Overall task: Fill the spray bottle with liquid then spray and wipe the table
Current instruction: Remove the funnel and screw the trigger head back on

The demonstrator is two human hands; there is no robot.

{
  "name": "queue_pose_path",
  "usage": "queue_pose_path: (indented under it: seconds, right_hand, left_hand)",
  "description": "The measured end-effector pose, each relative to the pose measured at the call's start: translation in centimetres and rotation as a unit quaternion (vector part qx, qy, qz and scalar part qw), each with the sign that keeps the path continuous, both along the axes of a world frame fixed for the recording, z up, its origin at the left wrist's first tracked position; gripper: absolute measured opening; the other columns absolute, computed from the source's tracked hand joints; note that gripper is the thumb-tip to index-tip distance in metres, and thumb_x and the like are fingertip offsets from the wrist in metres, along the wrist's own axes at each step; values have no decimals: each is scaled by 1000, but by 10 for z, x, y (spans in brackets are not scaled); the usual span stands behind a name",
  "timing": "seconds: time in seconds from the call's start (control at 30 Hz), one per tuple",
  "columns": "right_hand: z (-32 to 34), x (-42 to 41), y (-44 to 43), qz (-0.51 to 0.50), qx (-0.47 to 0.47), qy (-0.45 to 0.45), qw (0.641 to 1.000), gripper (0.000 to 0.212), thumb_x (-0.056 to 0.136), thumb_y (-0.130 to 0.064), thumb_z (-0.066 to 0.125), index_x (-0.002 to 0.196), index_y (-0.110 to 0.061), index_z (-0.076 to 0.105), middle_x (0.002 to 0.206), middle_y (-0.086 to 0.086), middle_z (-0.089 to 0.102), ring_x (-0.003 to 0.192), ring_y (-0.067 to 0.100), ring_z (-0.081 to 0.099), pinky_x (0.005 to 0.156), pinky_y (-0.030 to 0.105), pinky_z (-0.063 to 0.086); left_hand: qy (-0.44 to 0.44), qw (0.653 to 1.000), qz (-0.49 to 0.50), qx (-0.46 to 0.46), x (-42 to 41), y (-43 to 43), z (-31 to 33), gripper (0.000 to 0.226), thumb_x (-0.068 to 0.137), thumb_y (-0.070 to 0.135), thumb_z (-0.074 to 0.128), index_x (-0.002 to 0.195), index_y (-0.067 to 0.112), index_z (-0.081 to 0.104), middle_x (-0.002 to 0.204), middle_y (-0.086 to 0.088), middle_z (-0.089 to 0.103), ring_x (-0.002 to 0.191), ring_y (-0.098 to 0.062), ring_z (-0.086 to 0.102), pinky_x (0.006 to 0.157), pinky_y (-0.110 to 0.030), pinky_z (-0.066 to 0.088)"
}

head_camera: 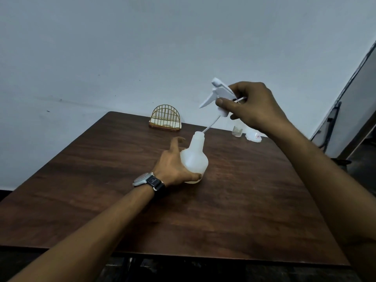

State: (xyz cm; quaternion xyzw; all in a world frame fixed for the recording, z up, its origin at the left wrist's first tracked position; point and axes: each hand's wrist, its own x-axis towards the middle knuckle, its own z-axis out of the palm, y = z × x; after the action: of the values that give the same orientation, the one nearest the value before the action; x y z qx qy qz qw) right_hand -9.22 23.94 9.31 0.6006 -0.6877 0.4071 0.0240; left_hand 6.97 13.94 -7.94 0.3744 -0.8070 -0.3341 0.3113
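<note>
Our forearms reach over the wooden table [101, 169], left hand [175, 165] gripping the white spray bottle [196, 159] standing mid-table, right hand [258, 106] pinching its trigger head [218, 94] above, dip tube [211, 123] tip at the neck; we should keep bottle steady and tube straight.

- I take this for a plain dining spot in a home or a small eatery; I cannot tell which.
- My table [81, 180] is dark wood-grain, and behind it is a bare, pale, scuffed wall [101, 58].
- A gold wire napkin holder [165, 118] stands at the table's far edge.
- A small glass [237, 131] stands near its far right corner.
- Black cables [335, 110] hang at the right.
</note>
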Motion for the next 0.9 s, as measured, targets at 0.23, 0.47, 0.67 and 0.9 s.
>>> queue_pose_path:
  seconds: [0.23,0.47,0.67,0.9]
  right_hand:
    - [-13,4,-34,17,35,-24,999,27,87,-33,81,107,-15,75,93,1,76,65,13,76,59,16,56]
    - [-37,-2,-46,68,136,14,988,13,87,-18,78,99,-17,77,95,5,76,87,20,71,81,39,57]
    - [-45,1,-47,93,138,6,986,19,88,-10,73,106,-15,77,101,5,76,93,25,70,88,41,56]
    - [-46,5,-47,71,183,75,978,24,85,-17,77,110,-17,74,103,3,74,98,23,69,92,46,57]
  left_hand:
    - [-1,1000,-12,-5,1,-1,-1,118,55,41,97,148,23,27,140,1,61,125,-25,58,98,-29,46]
    - [2,1000,-13,-6,1,-2,-4,117,54,43,96,147,24,27,137,2,62,122,-23,59,98,-32,50]
    - [5,1000,-12,-7,1,-1,-5,114,54,43,96,144,24,29,133,3,63,117,-23,61,90,-30,50]
    - [4,1000,-11,-13,2,-1,-6,112,55,44,96,143,20,30,131,3,64,114,-22,63,86,-30,52]
